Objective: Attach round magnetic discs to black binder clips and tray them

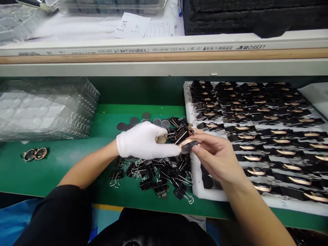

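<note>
My left hand, in a white glove, is closed at the left end of a gold-rimmed sunglasses frame with a dark lens. Its thumb lies along the rim; the other fingers are partly hidden behind. A black binder clip sits against the frame between my hands. My bare right hand pinches the frame's right end between thumb and fingers. Below my left hand lies a heap of loose black binder clips with wire handles. Several dark round lenses lie on the green table behind the glove.
On the right, a white foam tray carries rows of clipped gold-rimmed frames. Stacked clear plastic trays stand at left, with a pair of sunglasses in front. A shelf edge crosses behind, bearing papers and black foam.
</note>
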Available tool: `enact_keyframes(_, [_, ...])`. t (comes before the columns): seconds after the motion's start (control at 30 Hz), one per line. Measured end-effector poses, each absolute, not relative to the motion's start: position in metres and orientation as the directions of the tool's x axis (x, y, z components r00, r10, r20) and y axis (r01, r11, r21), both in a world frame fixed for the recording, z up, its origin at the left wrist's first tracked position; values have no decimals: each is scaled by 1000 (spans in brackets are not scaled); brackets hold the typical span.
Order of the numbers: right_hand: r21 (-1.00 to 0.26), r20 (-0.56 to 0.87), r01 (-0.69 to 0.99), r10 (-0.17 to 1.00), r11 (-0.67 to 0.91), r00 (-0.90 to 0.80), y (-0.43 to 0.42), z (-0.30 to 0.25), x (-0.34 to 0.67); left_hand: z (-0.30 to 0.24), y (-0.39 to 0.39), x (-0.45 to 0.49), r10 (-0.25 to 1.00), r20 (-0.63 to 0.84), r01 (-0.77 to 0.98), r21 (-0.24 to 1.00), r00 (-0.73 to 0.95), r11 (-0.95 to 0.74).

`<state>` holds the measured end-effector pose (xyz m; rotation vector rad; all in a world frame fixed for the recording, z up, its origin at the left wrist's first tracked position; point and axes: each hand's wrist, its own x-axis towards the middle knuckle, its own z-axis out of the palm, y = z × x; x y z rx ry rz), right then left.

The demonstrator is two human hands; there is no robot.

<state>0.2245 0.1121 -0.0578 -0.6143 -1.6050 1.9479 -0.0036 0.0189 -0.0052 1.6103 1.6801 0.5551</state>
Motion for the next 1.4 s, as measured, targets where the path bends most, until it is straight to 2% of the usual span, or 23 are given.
enact_keyframes(0.1, [-985,11,-119,636,-127,-772,114,-58,227,-11,17,3,983,-180,633,765,36,117])
enact_keyframes(0.27, [-985,-4,-109,649,-134,-760,113,-56,225,-19,16,12,999,-9,633,774,-40,32])
enact_keyframes(0.4, [-959,-69,-115,607,-259,-792,115,-45,223,-22,16,10,997,77,616,786,-27,-44])
enact_keyframes(0.47, [-932,-118,-134,632,-336,-766,120,-39,222,-23,16,9,996,84,602,797,-23,-54])
enact_keyframes(0.57, [-880,-243,-164,721,-445,-649,130,-33,221,-24,14,10,999,45,594,804,-11,-30])
enact_keyframes(0.67, [-874,-310,-139,756,-465,-577,136,-34,220,-23,11,16,999,-38,580,815,23,18])
enact_keyframes(0.87, [-926,-270,-31,719,-375,-641,135,-38,223,-20,10,23,981,-186,569,813,53,123])
enact_keyframes(1.23, [-967,-180,-16,725,-255,-664,133,-41,222,-25,13,27,968,-248,555,808,19,196])
enact_keyframes(1.3, [-966,-194,-2,730,-258,-655,132,-42,222,-22,16,22,965,-254,586,792,64,169])
enact_keyframes(1.4, [-947,-225,-31,733,-319,-641,132,-43,222,-18,23,4,950,-200,618,786,240,10])
